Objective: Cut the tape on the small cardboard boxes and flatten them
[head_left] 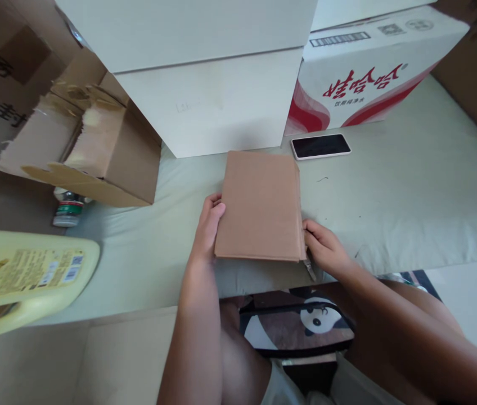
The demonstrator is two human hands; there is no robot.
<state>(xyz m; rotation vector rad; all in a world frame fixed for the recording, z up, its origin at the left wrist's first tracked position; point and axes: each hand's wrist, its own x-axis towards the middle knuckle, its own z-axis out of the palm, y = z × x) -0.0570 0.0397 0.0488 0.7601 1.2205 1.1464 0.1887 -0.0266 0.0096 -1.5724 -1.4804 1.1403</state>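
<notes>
A flat brown cardboard box (259, 208) lies on the pale green cloth. My left hand (210, 225) grips its left edge, thumb on top and fingers curled around the side. Against the box's right edge is my right hand (325, 244), its fingers closed in a pinch. A small silvery tool (310, 271) sticks out below these fingers, beside the box's lower right corner; its kind is too small to tell. Layered cardboard edges show along the right side of the box.
Behind stand large white boxes (221, 101) and a white-and-red carton (348, 84). A phone (321, 146) lies before them. To the left are an open cardboard box (133, 152), a bottle (68, 209) and a yellow jug (53, 270). A panda-printed item (297, 326) is below the cloth's front edge.
</notes>
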